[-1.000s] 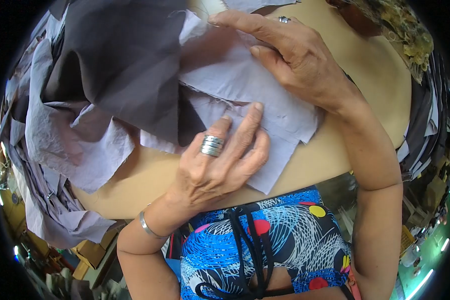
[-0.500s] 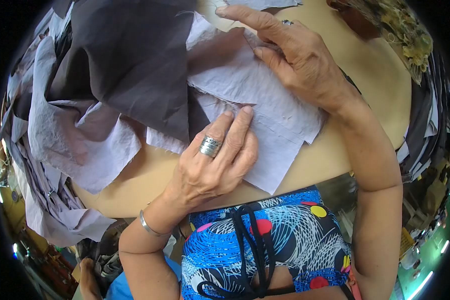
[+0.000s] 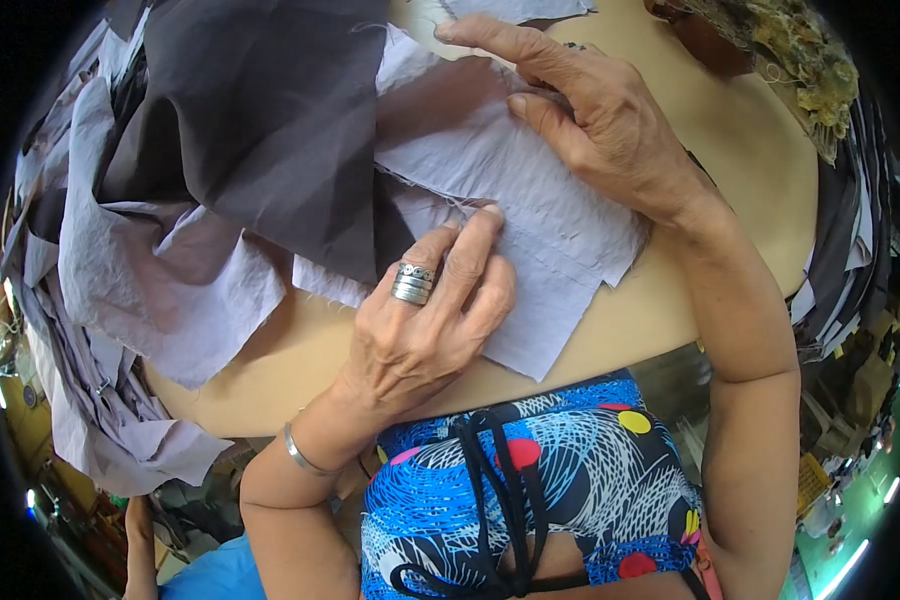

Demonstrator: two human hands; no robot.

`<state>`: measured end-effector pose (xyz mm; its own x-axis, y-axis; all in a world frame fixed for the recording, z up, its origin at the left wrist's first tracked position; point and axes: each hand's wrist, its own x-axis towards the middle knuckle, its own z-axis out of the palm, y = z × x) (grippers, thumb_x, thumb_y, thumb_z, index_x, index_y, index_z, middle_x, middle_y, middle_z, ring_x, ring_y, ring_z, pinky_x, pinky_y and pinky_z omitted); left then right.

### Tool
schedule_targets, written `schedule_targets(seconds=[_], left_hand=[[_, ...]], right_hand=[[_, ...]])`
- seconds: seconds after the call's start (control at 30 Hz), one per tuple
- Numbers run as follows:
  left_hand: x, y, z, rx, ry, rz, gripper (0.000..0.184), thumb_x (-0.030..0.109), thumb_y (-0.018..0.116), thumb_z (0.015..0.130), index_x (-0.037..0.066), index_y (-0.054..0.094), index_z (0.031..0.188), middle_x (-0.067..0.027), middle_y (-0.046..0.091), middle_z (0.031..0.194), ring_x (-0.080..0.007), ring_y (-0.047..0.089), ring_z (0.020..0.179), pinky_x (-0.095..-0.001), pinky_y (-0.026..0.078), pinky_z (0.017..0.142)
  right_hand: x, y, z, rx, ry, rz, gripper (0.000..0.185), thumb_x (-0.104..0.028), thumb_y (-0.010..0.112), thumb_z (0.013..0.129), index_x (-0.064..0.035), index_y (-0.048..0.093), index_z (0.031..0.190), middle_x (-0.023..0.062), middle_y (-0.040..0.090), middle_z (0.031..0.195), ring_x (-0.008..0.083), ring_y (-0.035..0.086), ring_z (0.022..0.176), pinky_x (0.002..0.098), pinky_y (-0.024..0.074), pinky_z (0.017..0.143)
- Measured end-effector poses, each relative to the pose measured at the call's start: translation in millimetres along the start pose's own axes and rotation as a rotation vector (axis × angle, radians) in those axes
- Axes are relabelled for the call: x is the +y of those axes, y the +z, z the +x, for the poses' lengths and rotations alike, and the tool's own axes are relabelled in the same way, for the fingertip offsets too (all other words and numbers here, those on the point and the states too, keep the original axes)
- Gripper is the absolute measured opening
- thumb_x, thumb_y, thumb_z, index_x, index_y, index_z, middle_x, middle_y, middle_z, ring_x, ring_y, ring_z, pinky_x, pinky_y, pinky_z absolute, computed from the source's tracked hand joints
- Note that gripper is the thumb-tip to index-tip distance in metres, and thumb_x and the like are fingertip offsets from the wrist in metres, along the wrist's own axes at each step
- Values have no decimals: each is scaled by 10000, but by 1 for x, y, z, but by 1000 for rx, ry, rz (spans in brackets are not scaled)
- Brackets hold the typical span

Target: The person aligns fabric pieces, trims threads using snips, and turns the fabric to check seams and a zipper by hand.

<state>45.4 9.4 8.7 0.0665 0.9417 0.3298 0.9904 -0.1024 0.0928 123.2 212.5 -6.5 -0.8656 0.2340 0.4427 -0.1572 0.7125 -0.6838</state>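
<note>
Lilac cloth with frayed edges lies on a tan rounded surface. My left hand, with stacked silver rings, has its fingers bent and drawn together on the cloth, fingertips at a frayed fold with loose threads. Its thumb tip is hidden. My right hand rests over the upper right of this cloth, index finger stretched out and thumb apart from it. A fine thread shows near that index fingertip. Dark grey cloth covers the lilac cloth's left side.
More lilac cloth hangs over the left edge beside piled strips. Dark and pale cloths hang at the right edge. A brown and yellowish-green object sits at the top right. Another person's arm and blue clothing show at the lower left.
The cloths have shifted slightly right. The spread fingers of my left hand have drawn closer together. Another person's arm and blue clothing have come into view at the lower left.
</note>
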Motion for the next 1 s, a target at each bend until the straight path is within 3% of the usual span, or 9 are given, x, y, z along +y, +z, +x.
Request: schedule_targets(seconds=[0.1, 0.17, 0.43, 0.53, 0.57, 0.7, 0.87, 1.0], left_hand=[[3, 5, -3, 47, -62, 57, 117, 84, 603, 729, 71, 580, 843, -113, 642, 1087, -188, 621, 852, -257, 527, 687], [3, 8, -6, 58, -57, 92, 109, 85, 600, 732, 78, 583, 840, -115, 641, 1090, -194, 619, 845, -261, 532, 685], [5, -1, 2, -83, 79, 92, 226, 186, 551, 757, 137, 558, 978, -72, 589, 1224, -235, 578, 923, -245, 470, 640], [11, -3, 8, -117, 117, 5, 208, 151, 537, 768, 105, 561, 969, -93, 564, 1247, -252, 570, 894, -263, 484, 667], [9, -4, 10, -84, 76, -92, 204, 135, 539, 768, 83, 568, 963, -98, 581, 1190, -245, 569, 881, -307, 489, 717], [-25, -8, 20, -22, -41, 168, 200, 120, 559, 762, 76, 587, 955, -91, 593, 1084, -236, 581, 900, -411, 456, 818], [-57, -30, 12, -72, -358, 360, 317, 63, 573, 741, 116, 592, 1052, -108, 558, 1251, -283, 569, 996, -398, 460, 807], [-75, -33, -8, -92, -460, 325, 523, -19, 571, 695, 129, 558, 1196, -95, 557, 1253, -316, 533, 1065, -398, 430, 935]], right_hand=[[-1, -1, -2, -2, 0, -45, 573, 80, 527, 764, -85, 496, 1312, 147, 635, 1121, 300, 640, 863, 360, 515, 770], [-7, 2, -4, 40, 50, -43, 544, 45, 564, 780, -157, 539, 1284, 81, 645, 1111, 263, 606, 820, 359, 487, 769], [-8, -5, -6, -4, 106, -60, 532, 46, 556, 780, -154, 546, 1274, 92, 650, 1066, 289, 604, 815, 377, 473, 768], [-4, -6, -10, -38, 85, -154, 544, 41, 554, 782, -152, 532, 1290, 87, 651, 1073, 277, 611, 833, 370, 470, 756], [-1, -4, -11, -45, 68, -194, 550, 38, 554, 784, -152, 524, 1299, 85, 651, 1075, 270, 614, 839, 365, 469, 747], [-5, 2, -19, -38, -60, -484, 611, 34, 549, 797, -130, 430, 1374, 66, 653, 1098, 224, 619, 795, 315, 445, 647], [-6, 6, -19, -18, -99, -529, 635, 43, 558, 794, -110, 399, 1390, 69, 638, 1146, 229, 616, 717, 322, 456, 639], [-6, 5, -20, -21, -75, -492, 671, 63, 593, 768, -123, 405, 1385, 75, 627, 1176, 243, 614, 710, 334, 474, 666]])
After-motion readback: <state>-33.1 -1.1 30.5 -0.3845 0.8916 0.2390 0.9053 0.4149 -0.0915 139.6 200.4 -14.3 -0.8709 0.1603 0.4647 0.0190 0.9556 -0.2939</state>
